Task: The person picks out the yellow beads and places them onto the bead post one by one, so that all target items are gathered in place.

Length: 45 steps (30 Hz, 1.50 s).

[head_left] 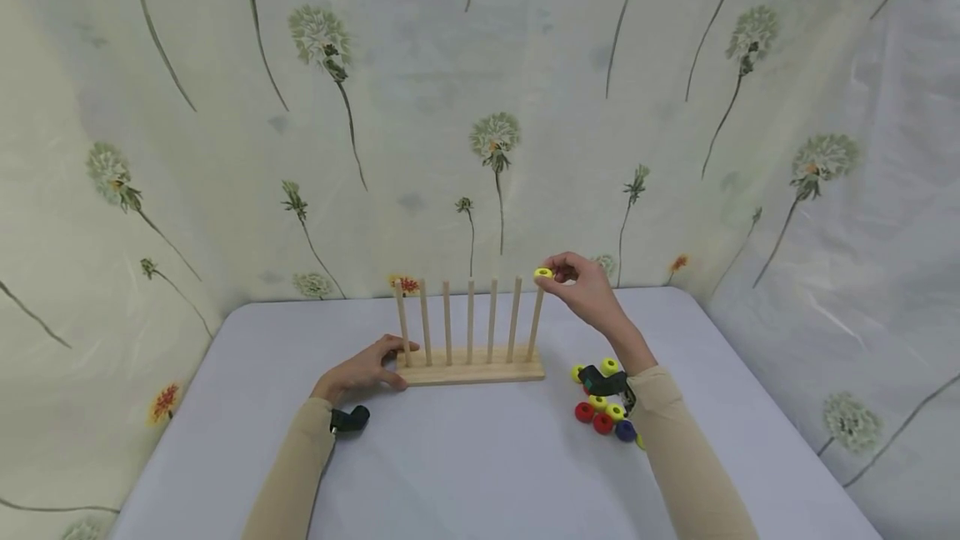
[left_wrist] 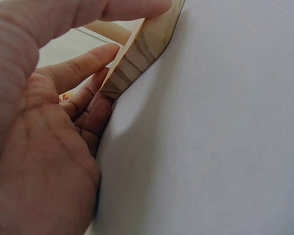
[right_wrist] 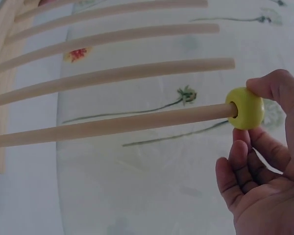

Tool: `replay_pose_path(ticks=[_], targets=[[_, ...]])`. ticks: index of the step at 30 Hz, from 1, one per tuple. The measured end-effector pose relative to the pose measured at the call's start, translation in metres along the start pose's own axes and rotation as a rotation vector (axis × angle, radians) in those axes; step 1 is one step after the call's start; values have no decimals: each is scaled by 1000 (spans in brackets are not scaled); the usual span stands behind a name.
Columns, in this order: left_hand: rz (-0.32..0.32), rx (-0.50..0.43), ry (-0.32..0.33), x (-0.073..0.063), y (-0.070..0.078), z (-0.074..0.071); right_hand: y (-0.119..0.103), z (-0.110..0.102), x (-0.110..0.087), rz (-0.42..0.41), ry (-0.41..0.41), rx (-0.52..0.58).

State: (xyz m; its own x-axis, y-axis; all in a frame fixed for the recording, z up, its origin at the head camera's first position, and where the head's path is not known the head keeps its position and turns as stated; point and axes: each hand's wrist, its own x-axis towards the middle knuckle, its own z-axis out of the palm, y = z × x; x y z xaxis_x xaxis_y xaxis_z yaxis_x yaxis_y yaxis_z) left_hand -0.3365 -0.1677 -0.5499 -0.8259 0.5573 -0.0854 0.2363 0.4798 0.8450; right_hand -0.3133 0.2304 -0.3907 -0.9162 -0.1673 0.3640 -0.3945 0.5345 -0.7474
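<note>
A pale wooden base (head_left: 472,372) with a row of several upright pegs stands on the table. My left hand (head_left: 367,367) grips the left end of that base, thumb at the front and fingers behind; the left wrist view shows the wood's end grain (left_wrist: 132,63) between them. At the far right peg (right_wrist: 137,122), my right hand (head_left: 588,292) pinches a yellow bead (right_wrist: 248,108) between thumb and fingers. The bead sits at the peg's top, with the tip in its hole.
Loose yellow, red and blue beads lie right of the base, including a red bead (head_left: 584,412) and a blue bead (head_left: 625,431); my right wrist partly hides them. A flower-patterned curtain (head_left: 420,148) hangs behind the white table (head_left: 465,473).
</note>
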Motion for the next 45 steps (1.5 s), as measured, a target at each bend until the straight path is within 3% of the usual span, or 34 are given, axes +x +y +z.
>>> replay_pose_path(ticks=[13, 18, 26, 31, 37, 45], targets=[[20, 6, 2, 0, -1, 0, 5, 3, -2, 27, -28, 9], [0, -4, 5, 0, 0, 1, 8, 2, -3, 27, -36, -2], [-15, -2, 20, 1, 0, 0, 20, -11, -10, 65, -96, -15], [-20, 2, 11, 0, 1, 1, 40, -28, -23, 70, -181, -1], [-6, 13, 15, 0, -2, 1, 81, -45, -42, 101, -287, 3], [-15, 17, 2, 2, -4, -1, 133, -56, -67, 262, -383, -5]])
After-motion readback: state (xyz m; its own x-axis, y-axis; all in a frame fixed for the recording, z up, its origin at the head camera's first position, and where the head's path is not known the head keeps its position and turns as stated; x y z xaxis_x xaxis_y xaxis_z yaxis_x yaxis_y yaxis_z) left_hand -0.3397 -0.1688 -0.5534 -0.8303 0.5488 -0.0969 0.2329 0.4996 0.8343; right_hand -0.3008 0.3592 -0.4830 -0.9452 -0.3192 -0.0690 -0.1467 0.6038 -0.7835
